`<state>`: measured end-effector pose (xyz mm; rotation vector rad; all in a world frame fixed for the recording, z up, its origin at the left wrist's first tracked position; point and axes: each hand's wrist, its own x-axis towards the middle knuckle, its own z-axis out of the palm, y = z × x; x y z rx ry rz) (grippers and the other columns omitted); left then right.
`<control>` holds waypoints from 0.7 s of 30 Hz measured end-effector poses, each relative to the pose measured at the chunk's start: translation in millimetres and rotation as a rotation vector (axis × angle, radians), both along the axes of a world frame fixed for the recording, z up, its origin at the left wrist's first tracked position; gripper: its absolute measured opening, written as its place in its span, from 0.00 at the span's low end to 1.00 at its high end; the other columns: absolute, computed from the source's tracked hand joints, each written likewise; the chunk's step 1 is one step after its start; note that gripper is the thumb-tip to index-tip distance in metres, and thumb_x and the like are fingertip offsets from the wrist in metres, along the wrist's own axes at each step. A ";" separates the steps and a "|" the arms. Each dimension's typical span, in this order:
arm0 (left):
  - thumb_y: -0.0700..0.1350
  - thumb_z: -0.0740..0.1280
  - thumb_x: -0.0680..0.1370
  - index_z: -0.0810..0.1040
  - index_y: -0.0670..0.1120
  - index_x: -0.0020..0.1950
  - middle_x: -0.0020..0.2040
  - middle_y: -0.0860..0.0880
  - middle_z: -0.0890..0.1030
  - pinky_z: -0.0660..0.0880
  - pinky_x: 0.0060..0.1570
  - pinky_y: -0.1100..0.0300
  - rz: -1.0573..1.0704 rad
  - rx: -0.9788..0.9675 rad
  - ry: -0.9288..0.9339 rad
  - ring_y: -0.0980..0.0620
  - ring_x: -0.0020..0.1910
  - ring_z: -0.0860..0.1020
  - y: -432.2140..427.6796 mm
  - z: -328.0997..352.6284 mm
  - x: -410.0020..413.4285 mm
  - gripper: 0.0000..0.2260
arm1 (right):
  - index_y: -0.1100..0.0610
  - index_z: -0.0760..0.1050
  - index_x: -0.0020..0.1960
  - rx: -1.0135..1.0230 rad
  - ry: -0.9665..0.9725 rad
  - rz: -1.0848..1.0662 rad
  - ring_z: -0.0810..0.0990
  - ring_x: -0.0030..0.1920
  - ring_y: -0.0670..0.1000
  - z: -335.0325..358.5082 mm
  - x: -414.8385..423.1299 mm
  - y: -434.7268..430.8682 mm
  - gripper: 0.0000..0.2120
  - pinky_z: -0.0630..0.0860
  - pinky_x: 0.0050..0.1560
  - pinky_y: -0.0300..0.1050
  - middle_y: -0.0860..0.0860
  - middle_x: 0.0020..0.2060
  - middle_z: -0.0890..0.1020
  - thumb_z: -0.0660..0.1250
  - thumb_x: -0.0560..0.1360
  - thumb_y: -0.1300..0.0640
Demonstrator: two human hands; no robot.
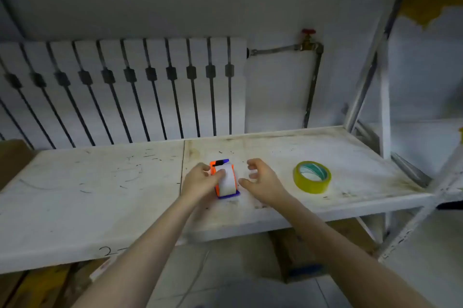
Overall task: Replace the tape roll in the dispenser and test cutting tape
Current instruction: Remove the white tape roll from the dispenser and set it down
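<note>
Left hand [200, 180] is gripping the dispenser [213, 170] from its left side, with its fingers curling over onto the white roll [228, 180] sitting in it. Dispenser is orange with a blue base, standing on the shelf [350, 157] near the middle, just right of the seam between the two boards. Right hand [263, 180] is hovering just beside the dispenser's right side — fingers loosely curled, thumb out, holding nothing. Can't tell whether the thumb tip is touching the blue base. Yellow tape roll [312, 177] is lying flat on the shelf, off to the right of the right hand and touching nothing else. Both forearms are reaching in from the bottom edge. Behind the shelf a white radiator [125, 87] is running along the wall, with a pipe and a red-handled valve [308, 32] sitting to its right. A white rack upright [384, 97] is standing at the shelf's right end.
</note>
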<state>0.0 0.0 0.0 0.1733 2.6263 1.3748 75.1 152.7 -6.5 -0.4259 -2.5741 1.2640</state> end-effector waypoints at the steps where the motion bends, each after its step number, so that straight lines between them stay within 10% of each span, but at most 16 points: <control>1: 0.53 0.67 0.74 0.76 0.43 0.49 0.44 0.48 0.76 0.67 0.41 0.58 0.008 0.065 -0.057 0.48 0.45 0.74 3.7 -4.5 -4.4 0.14 | 0.58 0.66 0.69 -0.038 -0.066 0.005 0.76 0.60 0.53 -4.8 -5.5 -1.2 0.24 0.71 0.51 0.41 0.54 0.64 0.74 0.67 0.75 0.57; 9: 0.38 0.60 0.78 0.70 0.43 0.33 0.36 0.42 0.73 0.65 0.34 0.58 0.098 0.444 -0.288 0.47 0.34 0.70 14.4 -17.9 -7.4 0.12 | 0.61 0.78 0.51 -0.055 -0.040 0.031 0.80 0.50 0.56 -36.7 -18.2 -11.6 0.11 0.78 0.52 0.48 0.58 0.50 0.82 0.60 0.73 0.68; 21: 0.38 0.57 0.80 0.74 0.44 0.40 0.39 0.44 0.77 0.74 0.35 0.58 0.014 0.661 -0.382 0.48 0.38 0.76 -25.7 4.2 64.4 0.11 | 0.55 0.71 0.63 -0.306 0.166 0.010 0.73 0.61 0.48 -38.7 49.2 -35.4 0.16 0.75 0.58 0.45 0.49 0.60 0.74 0.66 0.77 0.55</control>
